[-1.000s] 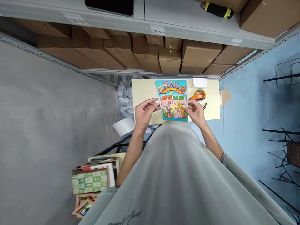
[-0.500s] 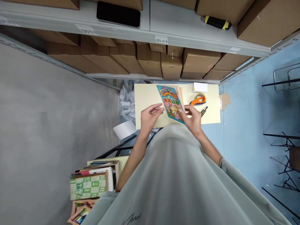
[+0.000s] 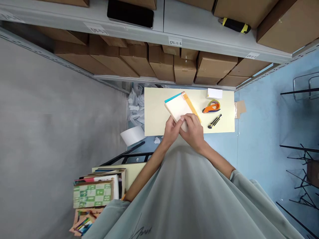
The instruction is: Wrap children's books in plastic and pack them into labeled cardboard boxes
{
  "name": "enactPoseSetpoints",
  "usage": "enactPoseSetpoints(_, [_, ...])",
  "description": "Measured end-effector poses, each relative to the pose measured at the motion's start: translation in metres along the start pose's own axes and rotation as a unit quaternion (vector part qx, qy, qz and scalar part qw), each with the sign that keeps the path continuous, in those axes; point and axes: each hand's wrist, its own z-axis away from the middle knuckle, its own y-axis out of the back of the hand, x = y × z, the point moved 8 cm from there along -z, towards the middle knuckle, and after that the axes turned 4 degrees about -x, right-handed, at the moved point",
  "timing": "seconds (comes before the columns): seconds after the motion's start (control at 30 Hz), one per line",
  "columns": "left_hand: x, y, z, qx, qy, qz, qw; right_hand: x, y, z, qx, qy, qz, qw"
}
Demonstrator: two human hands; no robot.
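Two-handed hold on a tilted book (image 3: 177, 108) calls for light fingers

The book sits slanted over the near part of the desk (image 3: 156, 113), a pale page facing up, with a blue strip along its top edge and an orange one down its right side. Whether it touches the desk is hard to tell. The left hand (image 3: 170, 133) and right hand (image 3: 194, 133) meet at its lower edge, the fingers of both gripping it; those beneath are hidden.

Good handling here likely means one hand bears the book's weight while the other parts the leaves singly, by the edge, without creasing them. Resting the book on the desk would steady it. To its right lie an orange tool by a tape roll (image 3: 216, 103), a black-and-yellow cutter (image 3: 214, 121) and a white box (image 3: 214, 93), all best left unbrushed.
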Motion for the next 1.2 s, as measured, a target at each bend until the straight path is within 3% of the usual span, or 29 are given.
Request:
enactPoseSetpoints(0.13, [-0.016,0.015,-0.008,-0.012,0.061,0.05,0.997,0.022,0.019,-0.013,0.005,0.006,-0.028,1.0])
enactPoseSetpoints(0.23, [-0.016,0.027,-0.012,-0.01,0.078,0.074,0.994,0.069,0.036,-0.022,0.039,-0.095,-0.126,0.987])
enactPoseSetpoints(0.33, [-0.012,0.033,-0.015,-0.012,0.09,0.074,0.993,0.104,0.021,-0.022,-0.028,-0.194,-0.294,0.935])
enactPoseSetpoints(0.4, [-0.008,0.034,-0.017,-0.019,0.093,0.071,0.993,0.108,0.01,-0.021,-0.063,-0.218,-0.375,0.899])
enactPoseSetpoints(0.5, [-0.006,0.032,-0.019,-0.033,0.099,0.084,0.991,0.106,0.006,-0.022,-0.054,-0.222,-0.414,0.881])
enactPoseSetpoints(0.67, [-0.007,0.034,-0.021,-0.034,0.105,0.098,0.989,0.107,0.007,-0.027,-0.027,-0.229,-0.416,0.88])
enactPoseSetpoints(0.93, [-0.001,0.037,-0.023,-0.05,0.071,0.048,0.995,0.108,0.003,-0.035,-0.032,-0.213,-0.397,0.892])
enactPoseSetpoints(1.2, [0.005,0.032,-0.025,-0.082,0.041,-0.018,0.996,0.111,0.0,-0.04,-0.038,-0.2,-0.325,0.924])
